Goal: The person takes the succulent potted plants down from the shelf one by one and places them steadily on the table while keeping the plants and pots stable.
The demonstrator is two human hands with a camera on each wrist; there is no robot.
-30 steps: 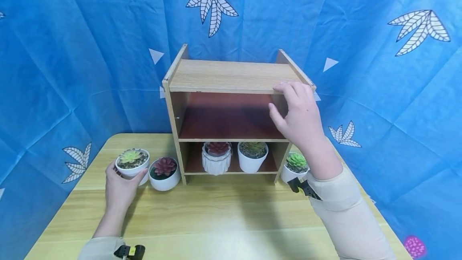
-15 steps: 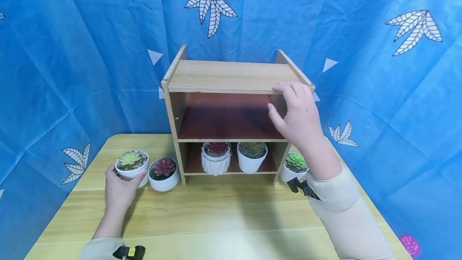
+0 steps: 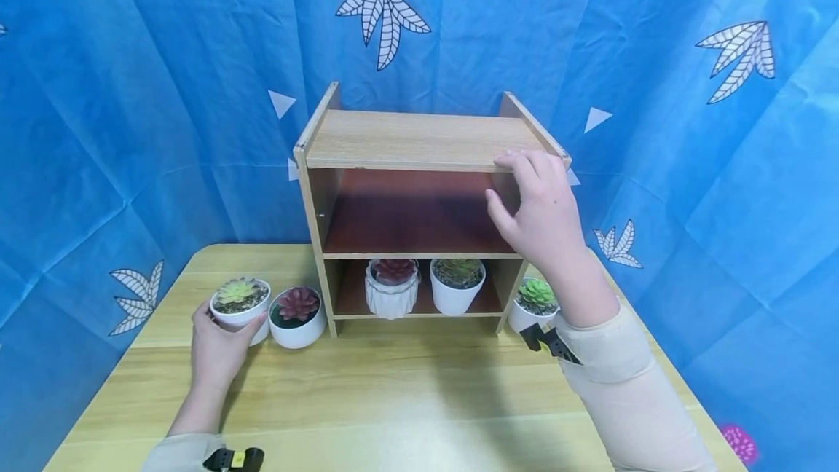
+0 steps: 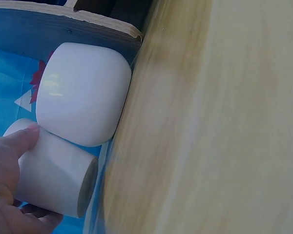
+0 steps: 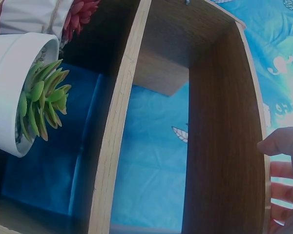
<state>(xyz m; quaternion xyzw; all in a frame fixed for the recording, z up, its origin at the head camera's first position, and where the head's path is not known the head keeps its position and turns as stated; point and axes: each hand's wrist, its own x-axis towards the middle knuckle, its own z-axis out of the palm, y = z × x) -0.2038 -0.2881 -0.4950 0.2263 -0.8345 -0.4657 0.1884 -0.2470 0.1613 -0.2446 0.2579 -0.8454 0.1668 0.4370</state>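
Observation:
My left hand (image 3: 219, 348) holds a white pot with a pale green succulent (image 3: 240, 294) at the table's left, thumb and fingers around its sides. The pot's underside (image 4: 88, 187) shows in the left wrist view. Beside it stands a white pot with a dark red succulent (image 3: 298, 317). My right hand (image 3: 547, 202) rests its fingertips on the front edge of the wooden shelf's top board (image 3: 419, 140), near the right end. The right thumb points left, below that edge in the head view. Under the right forearm, a bright green potted succulent (image 3: 534, 303) is partly hidden.
On the lower shelf stand a ridged white pot with a red succulent (image 3: 392, 288) and a smooth white pot with a green succulent (image 3: 457, 287). The middle shelf (image 3: 419, 221) lies above them. A blue printed cloth (image 3: 210, 79) hangs behind the wooden table (image 3: 393, 399).
In my left hand, the pale green succulent's pot has dropped slightly. My right hand stays at the shelf's top edge. The head view has shifted a little.

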